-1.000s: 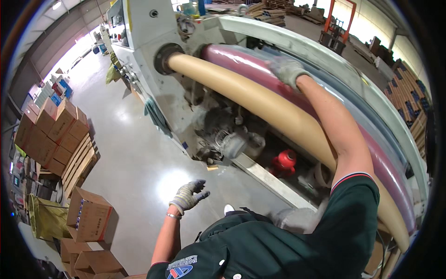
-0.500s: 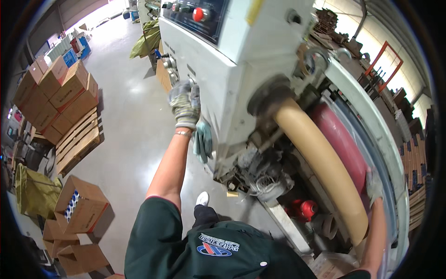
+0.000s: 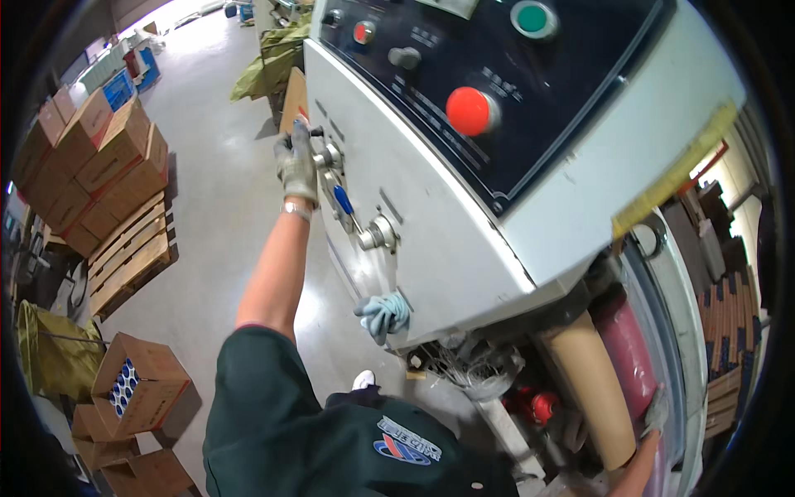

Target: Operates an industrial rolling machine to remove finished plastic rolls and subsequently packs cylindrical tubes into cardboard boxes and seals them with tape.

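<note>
Fingers of the left hand, in a grey work glove, are curled closed around a small lever on the white side face of the machine cabinet; arm fully extended up and forward from the dark green sleeve.

Right hand, also gloved, sits low at the right edge of view, resting against the pink roller just beside the tan cardboard core tube. Its fingers lie on the roller's curve; whether they actually clamp anything cannot be told (mostly hidden by the fisheye rim).

Lever sits at the top of a row of fittings on the cabinet side: a round metal knob just below it, then a blue-handled screwdriver, then a larger metal knob nearer the person. A spare blue-grey glove hangs from the cabinet's lower edge.

Sloped dark control panel above carries a large red push button, a green button, a smaller red button and a grey selector knob.

Floor: grey concrete. Stacked cardboard boxes on a wooden pallet to the left; an open carton with blue-and-white items nearer the person's left side.
</note>
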